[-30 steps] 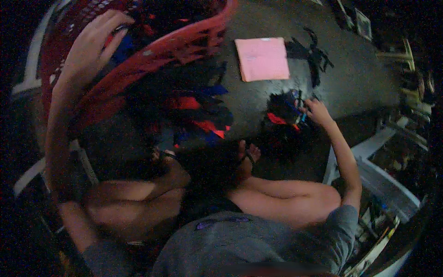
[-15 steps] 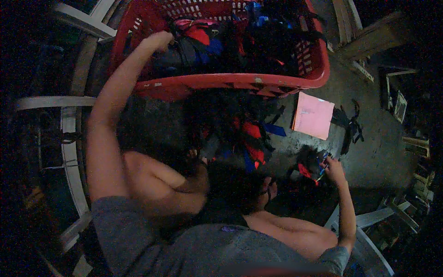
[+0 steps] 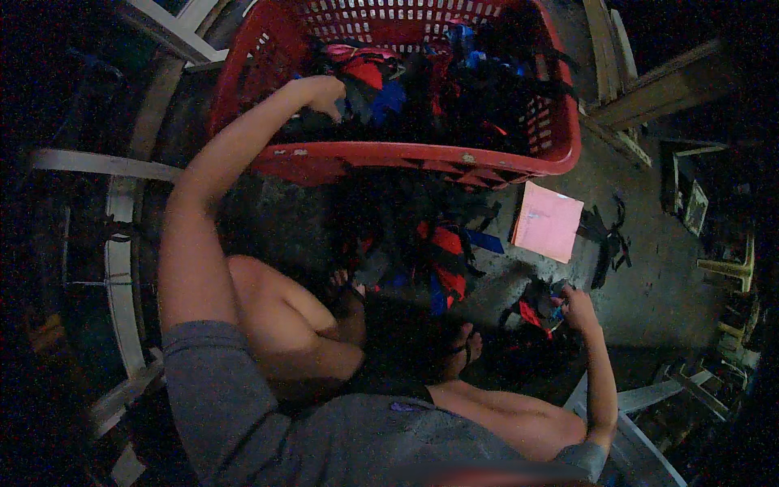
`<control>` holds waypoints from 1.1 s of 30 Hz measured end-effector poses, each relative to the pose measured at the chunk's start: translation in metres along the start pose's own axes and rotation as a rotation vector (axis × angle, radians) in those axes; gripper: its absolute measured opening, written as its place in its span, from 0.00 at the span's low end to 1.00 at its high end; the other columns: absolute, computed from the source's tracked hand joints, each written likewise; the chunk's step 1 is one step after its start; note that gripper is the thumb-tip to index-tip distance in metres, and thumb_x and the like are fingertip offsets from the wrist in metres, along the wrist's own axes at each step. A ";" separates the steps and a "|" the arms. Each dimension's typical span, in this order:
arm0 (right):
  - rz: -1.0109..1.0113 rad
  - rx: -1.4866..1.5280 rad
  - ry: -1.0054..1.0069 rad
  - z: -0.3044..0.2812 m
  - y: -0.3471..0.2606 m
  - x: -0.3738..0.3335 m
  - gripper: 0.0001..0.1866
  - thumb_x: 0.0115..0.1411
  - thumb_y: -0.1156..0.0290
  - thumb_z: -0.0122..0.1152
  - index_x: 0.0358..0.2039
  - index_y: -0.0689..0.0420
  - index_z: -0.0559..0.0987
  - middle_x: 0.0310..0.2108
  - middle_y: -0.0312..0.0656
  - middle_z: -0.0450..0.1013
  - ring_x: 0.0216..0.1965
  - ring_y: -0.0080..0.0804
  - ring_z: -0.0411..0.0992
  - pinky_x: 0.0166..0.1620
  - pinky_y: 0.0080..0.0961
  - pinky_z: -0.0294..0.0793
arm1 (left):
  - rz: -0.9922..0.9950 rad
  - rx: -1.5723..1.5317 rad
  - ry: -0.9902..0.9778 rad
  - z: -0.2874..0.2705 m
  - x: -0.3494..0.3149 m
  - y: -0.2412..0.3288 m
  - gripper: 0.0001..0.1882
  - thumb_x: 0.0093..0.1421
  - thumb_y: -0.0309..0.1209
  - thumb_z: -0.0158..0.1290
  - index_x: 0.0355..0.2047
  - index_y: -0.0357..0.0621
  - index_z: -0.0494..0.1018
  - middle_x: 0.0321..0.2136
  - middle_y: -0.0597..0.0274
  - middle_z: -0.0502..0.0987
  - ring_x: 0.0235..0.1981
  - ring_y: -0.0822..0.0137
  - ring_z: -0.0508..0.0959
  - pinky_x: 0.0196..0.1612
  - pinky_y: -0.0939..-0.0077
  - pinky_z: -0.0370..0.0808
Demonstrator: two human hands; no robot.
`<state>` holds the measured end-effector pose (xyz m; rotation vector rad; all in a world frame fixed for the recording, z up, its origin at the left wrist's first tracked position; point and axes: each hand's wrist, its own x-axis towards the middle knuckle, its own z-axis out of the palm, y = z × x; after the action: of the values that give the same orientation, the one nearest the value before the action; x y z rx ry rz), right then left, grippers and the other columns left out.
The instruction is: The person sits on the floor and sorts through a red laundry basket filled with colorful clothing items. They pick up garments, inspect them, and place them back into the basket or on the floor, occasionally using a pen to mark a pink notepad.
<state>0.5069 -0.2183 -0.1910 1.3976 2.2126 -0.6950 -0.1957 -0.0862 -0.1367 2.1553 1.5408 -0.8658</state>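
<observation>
Head view, and 2 hands are busy in 2 places! The left hand point(image 3: 324, 96) is inside the red basket point(image 3: 422, 154), fingers curled down beside the blue, red and dark pieces point(image 3: 388, 101); their gap and any hold, I cannot tell. The right fingers point(image 3: 566, 303) bend at a red-and-black heap point(image 3: 531, 315) just to their left; again, grip unclear. Step in hand: handling pieces, it seems; the next move calls for a sure pinch. Beyond the right fingers, the pink pad point(image 3: 548, 223).

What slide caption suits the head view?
Left hand over a red perforated plastic basket, right hand at a small black-and-red pile, pink square stack nearby.
</observation>
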 end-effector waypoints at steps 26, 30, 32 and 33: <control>-0.054 0.156 0.161 -0.013 -0.002 -0.020 0.09 0.55 0.70 0.56 0.32 0.63 0.70 0.28 0.55 0.73 0.32 0.55 0.71 0.35 0.38 0.69 | -0.009 -0.882 0.327 -0.182 -0.168 0.003 0.18 0.50 0.40 0.61 0.37 0.41 0.74 0.25 0.68 0.73 0.29 0.76 0.72 0.31 0.78 0.69; -0.030 0.457 0.348 -0.073 -0.033 -0.002 0.09 0.59 0.69 0.51 0.30 0.63 0.70 0.25 0.48 0.73 0.27 0.42 0.72 0.31 0.34 0.70 | -0.182 -0.725 0.519 -0.186 -0.191 -0.011 0.17 0.49 0.40 0.62 0.34 0.42 0.75 0.21 0.69 0.71 0.25 0.77 0.71 0.28 0.80 0.67; 0.053 0.966 0.445 -0.108 -0.058 0.011 0.06 0.59 0.72 0.50 0.29 0.60 0.73 0.23 0.43 0.73 0.24 0.32 0.71 0.31 0.30 0.69 | -0.280 -0.489 0.523 -0.179 -0.197 -0.011 0.18 0.49 0.41 0.62 0.33 0.42 0.74 0.20 0.69 0.70 0.26 0.76 0.70 0.29 0.79 0.67; 0.122 1.377 0.361 -0.130 -0.071 0.018 0.04 0.57 0.75 0.51 0.29 0.58 0.75 0.22 0.39 0.74 0.22 0.26 0.69 0.32 0.27 0.69 | -0.325 -0.372 0.520 -0.174 -0.199 -0.010 0.18 0.49 0.42 0.62 0.32 0.41 0.74 0.20 0.68 0.69 0.26 0.75 0.70 0.29 0.78 0.67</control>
<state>0.4237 -0.1518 -0.0872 2.3170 1.7370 -2.2969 -0.2009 -0.1212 0.1252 1.9678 2.1407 -0.0636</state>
